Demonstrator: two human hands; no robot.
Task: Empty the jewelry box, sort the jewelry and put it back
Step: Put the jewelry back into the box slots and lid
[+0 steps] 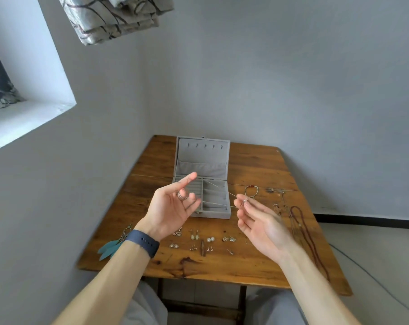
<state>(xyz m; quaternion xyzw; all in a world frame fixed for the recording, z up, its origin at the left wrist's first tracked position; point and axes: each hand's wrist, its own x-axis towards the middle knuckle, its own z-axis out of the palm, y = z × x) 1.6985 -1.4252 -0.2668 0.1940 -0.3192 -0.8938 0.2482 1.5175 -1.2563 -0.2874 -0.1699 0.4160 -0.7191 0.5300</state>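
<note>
Step in hand, as I judge it: sorting, with one necklace up for handling

- Your right hand [259, 224] is palm-up above the table [149, 165]. Thumb and forefinger are closed on a small charm of the thin chain [218, 186].
- The chain runs in two taut lines across the open jewelry box [213, 215] to your left hand [173, 207]. Probably you hold it stretched to keep it from knotting.
- Left hand: forefinger out, the others loosely bent, a ring at one finger. The chain ends at those fingers, but I cannot tell whether they clamp it.
- The box compartments look emptied. The earrings [194, 236] lie in paired rows near your edge, apparently already grouped.
- Edges: the feather earring [109, 248] overhangs the left edge. The beaded necklace [306, 233] lies close along the right edge. A bracelet [251, 191] sits just right of the box.
- Open room: bare wood left of the box. Lower the chain there or into the box, clear of the earring rows
</note>
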